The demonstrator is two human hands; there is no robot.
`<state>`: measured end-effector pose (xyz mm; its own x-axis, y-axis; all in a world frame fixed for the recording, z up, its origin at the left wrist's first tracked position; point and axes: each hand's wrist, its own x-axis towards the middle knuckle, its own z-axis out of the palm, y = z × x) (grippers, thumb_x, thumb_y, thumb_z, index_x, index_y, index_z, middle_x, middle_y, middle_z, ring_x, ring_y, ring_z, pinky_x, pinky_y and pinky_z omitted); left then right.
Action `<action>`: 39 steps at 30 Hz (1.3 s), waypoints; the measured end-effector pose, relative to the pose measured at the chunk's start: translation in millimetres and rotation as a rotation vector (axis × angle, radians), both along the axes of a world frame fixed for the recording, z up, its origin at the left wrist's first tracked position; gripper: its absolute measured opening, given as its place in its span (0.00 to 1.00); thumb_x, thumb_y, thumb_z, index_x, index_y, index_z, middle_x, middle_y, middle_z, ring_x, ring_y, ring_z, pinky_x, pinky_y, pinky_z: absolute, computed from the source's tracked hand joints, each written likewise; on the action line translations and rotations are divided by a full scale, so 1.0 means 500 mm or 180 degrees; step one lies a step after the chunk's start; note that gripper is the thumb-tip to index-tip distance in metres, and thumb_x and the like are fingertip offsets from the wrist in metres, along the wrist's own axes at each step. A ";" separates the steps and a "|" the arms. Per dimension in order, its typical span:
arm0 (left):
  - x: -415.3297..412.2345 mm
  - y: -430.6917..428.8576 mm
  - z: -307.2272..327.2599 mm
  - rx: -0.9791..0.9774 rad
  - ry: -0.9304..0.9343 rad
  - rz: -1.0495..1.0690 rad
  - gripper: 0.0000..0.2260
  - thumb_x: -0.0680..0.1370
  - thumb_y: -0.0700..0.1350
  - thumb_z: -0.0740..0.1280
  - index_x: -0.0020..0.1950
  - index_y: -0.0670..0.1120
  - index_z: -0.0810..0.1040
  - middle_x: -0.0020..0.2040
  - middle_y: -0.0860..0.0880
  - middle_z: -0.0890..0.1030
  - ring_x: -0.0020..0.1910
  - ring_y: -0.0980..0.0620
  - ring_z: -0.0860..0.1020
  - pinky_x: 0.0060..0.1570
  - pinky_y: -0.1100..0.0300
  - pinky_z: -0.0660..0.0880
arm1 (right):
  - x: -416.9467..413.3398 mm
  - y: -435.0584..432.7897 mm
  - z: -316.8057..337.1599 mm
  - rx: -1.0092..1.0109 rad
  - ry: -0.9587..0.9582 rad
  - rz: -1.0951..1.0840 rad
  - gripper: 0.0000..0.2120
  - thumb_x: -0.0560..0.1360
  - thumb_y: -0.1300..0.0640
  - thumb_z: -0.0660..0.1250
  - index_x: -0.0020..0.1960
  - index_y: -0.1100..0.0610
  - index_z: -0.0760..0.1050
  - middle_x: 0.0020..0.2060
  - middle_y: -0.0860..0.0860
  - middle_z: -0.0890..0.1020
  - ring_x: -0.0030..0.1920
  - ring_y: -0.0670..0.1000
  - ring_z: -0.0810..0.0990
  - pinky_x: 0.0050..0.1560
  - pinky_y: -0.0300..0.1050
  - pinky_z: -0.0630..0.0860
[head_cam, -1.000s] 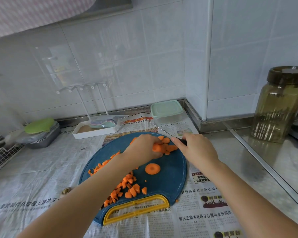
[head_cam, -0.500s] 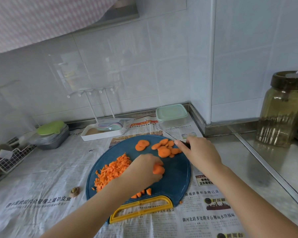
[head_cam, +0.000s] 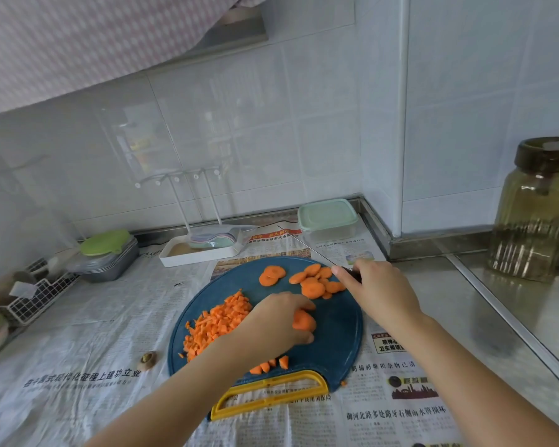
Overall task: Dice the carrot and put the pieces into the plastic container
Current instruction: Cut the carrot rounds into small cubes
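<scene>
A round blue cutting board (head_cam: 339,321) with a yellow handle lies on newspaper. A heap of diced carrot (head_cam: 218,321) covers its left side, and several round carrot slices (head_cam: 312,282) lie at its far edge. My left hand (head_cam: 271,327) grips a small stack of carrot slices (head_cam: 303,321) at the board's middle. My right hand (head_cam: 381,291) holds a knife (head_cam: 307,246) by its dark handle, blade lifted and pointing back-left. The plastic container (head_cam: 328,221) with a pale green lid stands behind the board near the wall corner.
A white tray (head_cam: 200,250) with a rack stands at the back. A lidded metal tin (head_cam: 107,256) and a wire basket (head_cam: 36,295) sit left. A large tinted jar (head_cam: 536,211) stands right on the steel counter. A carrot stub (head_cam: 148,359) lies left of the board.
My left hand has pulled a few slices from the far pile toward the board's middle. The view tilted upward. The knife hand stayed nearly still.
</scene>
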<state>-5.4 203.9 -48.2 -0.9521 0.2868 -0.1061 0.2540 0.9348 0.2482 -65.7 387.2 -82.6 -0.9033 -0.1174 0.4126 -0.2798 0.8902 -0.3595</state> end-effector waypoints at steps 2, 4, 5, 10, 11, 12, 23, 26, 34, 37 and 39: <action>-0.010 -0.006 0.015 0.0243 -0.0085 0.0105 0.23 0.75 0.56 0.68 0.68 0.53 0.71 0.64 0.53 0.75 0.60 0.53 0.74 0.58 0.60 0.71 | 0.001 0.000 0.000 0.0000 0.0013 0.0013 0.25 0.79 0.36 0.52 0.45 0.56 0.73 0.38 0.50 0.79 0.38 0.51 0.76 0.34 0.43 0.69; -0.048 -0.022 0.038 0.0522 0.0203 0.0349 0.17 0.77 0.55 0.65 0.64 0.51 0.75 0.60 0.51 0.77 0.56 0.53 0.76 0.55 0.60 0.73 | 0.001 0.001 -0.001 -0.0023 0.0023 0.0029 0.25 0.78 0.36 0.52 0.46 0.56 0.74 0.38 0.50 0.79 0.38 0.51 0.77 0.35 0.44 0.72; -0.075 -0.036 0.046 0.0480 0.0393 0.0469 0.15 0.78 0.51 0.64 0.65 0.51 0.75 0.61 0.50 0.77 0.56 0.52 0.76 0.55 0.60 0.72 | 0.000 0.001 -0.001 -0.0047 0.0017 0.0033 0.25 0.78 0.36 0.52 0.46 0.56 0.75 0.38 0.50 0.79 0.38 0.51 0.78 0.36 0.44 0.72; -0.152 -0.085 0.044 -0.0412 0.0022 0.0095 0.21 0.80 0.43 0.60 0.74 0.48 0.65 0.72 0.47 0.67 0.71 0.48 0.65 0.66 0.58 0.61 | -0.002 0.000 -0.006 -0.0039 0.0018 0.0059 0.24 0.78 0.36 0.52 0.41 0.55 0.70 0.35 0.49 0.76 0.37 0.51 0.77 0.34 0.43 0.69; -0.155 -0.092 0.039 -0.0493 -0.0051 0.0112 0.21 0.80 0.44 0.60 0.73 0.49 0.66 0.73 0.48 0.67 0.70 0.49 0.66 0.66 0.59 0.62 | -0.003 -0.001 -0.006 -0.0017 0.0024 0.0060 0.24 0.78 0.35 0.52 0.41 0.55 0.70 0.35 0.49 0.76 0.37 0.52 0.77 0.34 0.44 0.69; -0.160 -0.098 0.032 -0.0467 -0.0057 0.0187 0.20 0.80 0.44 0.62 0.72 0.49 0.68 0.71 0.49 0.69 0.69 0.50 0.68 0.65 0.59 0.63 | -0.004 -0.002 -0.007 -0.0001 0.0029 0.0055 0.24 0.78 0.35 0.52 0.42 0.55 0.71 0.35 0.50 0.77 0.38 0.52 0.78 0.35 0.44 0.70; -0.179 -0.108 0.003 -0.0076 0.0134 0.0898 0.22 0.74 0.50 0.71 0.66 0.48 0.73 0.63 0.47 0.76 0.60 0.48 0.74 0.57 0.58 0.70 | -0.002 -0.002 -0.005 -0.0028 -0.0027 0.0061 0.23 0.78 0.36 0.52 0.40 0.54 0.68 0.34 0.48 0.74 0.37 0.51 0.76 0.33 0.44 0.66; -0.192 -0.109 0.011 -0.0008 -0.0030 0.0969 0.23 0.73 0.50 0.72 0.66 0.45 0.75 0.60 0.46 0.77 0.57 0.49 0.75 0.54 0.60 0.71 | -0.001 -0.001 -0.005 -0.0013 -0.0031 0.0074 0.23 0.78 0.36 0.52 0.39 0.54 0.68 0.33 0.48 0.74 0.35 0.50 0.74 0.30 0.42 0.63; -0.195 -0.088 0.024 0.0461 0.0134 0.0743 0.17 0.73 0.49 0.71 0.58 0.43 0.78 0.53 0.46 0.81 0.45 0.53 0.77 0.44 0.64 0.73 | 0.000 0.001 -0.002 -0.0049 -0.0024 0.0072 0.22 0.79 0.36 0.52 0.41 0.54 0.68 0.35 0.48 0.75 0.36 0.50 0.74 0.30 0.42 0.64; -0.178 -0.066 0.039 0.0941 0.0022 0.0504 0.14 0.73 0.49 0.72 0.56 0.46 0.79 0.50 0.49 0.81 0.42 0.55 0.80 0.44 0.65 0.76 | -0.001 0.002 -0.002 -0.0056 -0.0033 0.0025 0.23 0.78 0.36 0.52 0.41 0.55 0.69 0.35 0.49 0.75 0.36 0.50 0.74 0.31 0.43 0.65; -0.164 -0.049 0.040 0.0793 -0.0068 0.0226 0.15 0.73 0.50 0.72 0.58 0.48 0.78 0.51 0.52 0.80 0.47 0.54 0.80 0.47 0.66 0.75 | -0.002 0.001 -0.002 -0.0055 -0.0020 0.0008 0.23 0.78 0.36 0.52 0.41 0.54 0.70 0.35 0.49 0.75 0.36 0.50 0.74 0.31 0.42 0.65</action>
<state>-87.1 179.6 -28.1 -0.9691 0.2392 -0.0608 0.1822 0.8595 0.4776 -66.6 387.8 -83.8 -0.9057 -0.1126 0.4088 -0.2798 0.8831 -0.3766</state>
